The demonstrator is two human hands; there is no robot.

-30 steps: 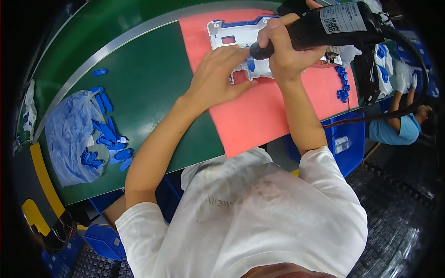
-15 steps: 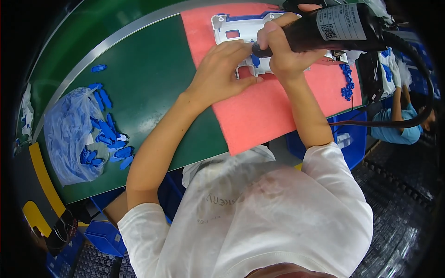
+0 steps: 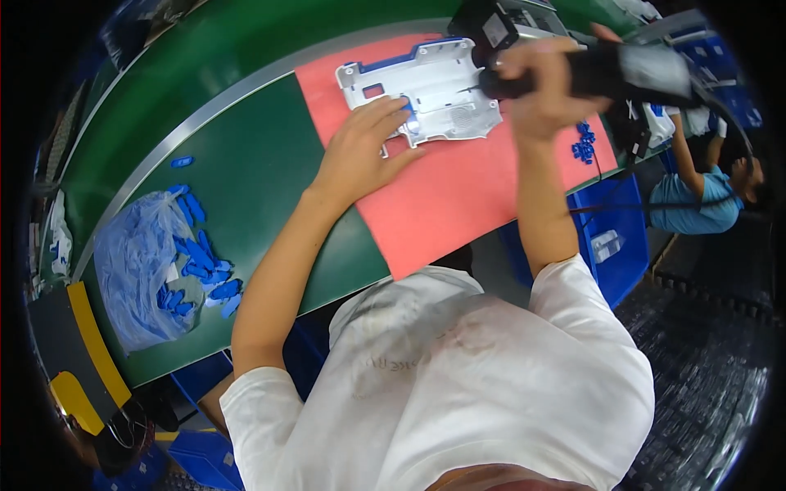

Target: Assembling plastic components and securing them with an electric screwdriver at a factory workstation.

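Note:
A white plastic housing [image 3: 446,86] with blue trim along its far edge lies hollow side up. My left hand [image 3: 360,151] grips its near left corner, fingers over a small blue part [image 3: 409,113] and thumb at the near edge. My right hand [image 3: 542,92] is closed around a black electric screwdriver [image 3: 585,74], blurred by motion. The tool lies nearly level, its nose pointing left over the housing's right side. Whether its tip touches the housing I cannot tell.
Beneath the housing is a pink mat [image 3: 442,204] on a green table [image 3: 254,188]. A plastic bag [image 3: 135,278] and loose blue parts [image 3: 205,262] lie left. Small blue pieces [image 3: 583,146] sit right. A black box [image 3: 483,29] stands behind; a co-worker [image 3: 700,196] is at far right.
My right hand has drawn the screwdriver away from beside my left fingers, toward the housing's right side. My left hand stays on the near left corner. The whole view has shifted slightly.

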